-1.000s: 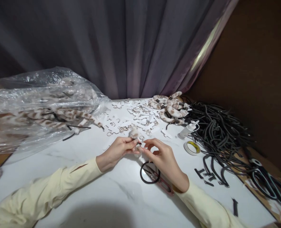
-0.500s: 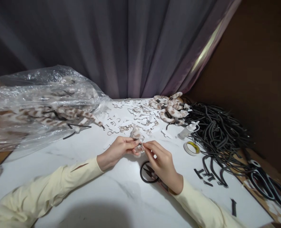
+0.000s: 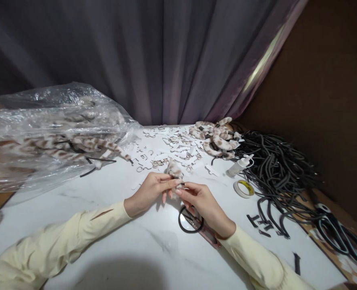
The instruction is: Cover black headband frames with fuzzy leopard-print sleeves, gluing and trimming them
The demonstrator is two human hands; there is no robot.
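Between my hands, over the middle of the table, is a fuzzy white-and-brown plush strip (image 3: 174,168), bent into a loop. My left hand (image 3: 154,189) pinches it from the left with thumb and fingers. On the right side, my right hand (image 3: 203,201) pinches at a small dark end at the strip's joint; the fingers hide most of that spot. A black ring (image 3: 181,225) lies on the table below my right hand, over a pinkish flat object (image 3: 210,237) that the hand partly covers.
Metal clasps and rings (image 3: 160,162) are scattered beyond my hands. A clear plastic bag (image 3: 75,108) of plush strips stands left. To the right are finished-looking plush loops (image 3: 221,141), a small bottle (image 3: 237,167), a tape roll (image 3: 243,189), piled black cords (image 3: 275,169) and scissors (image 3: 338,233).
My right hand has turned slightly, its fingers closing nearer to my left thumb. The plush strip has tilted a little, and more of the pinkish object shows.
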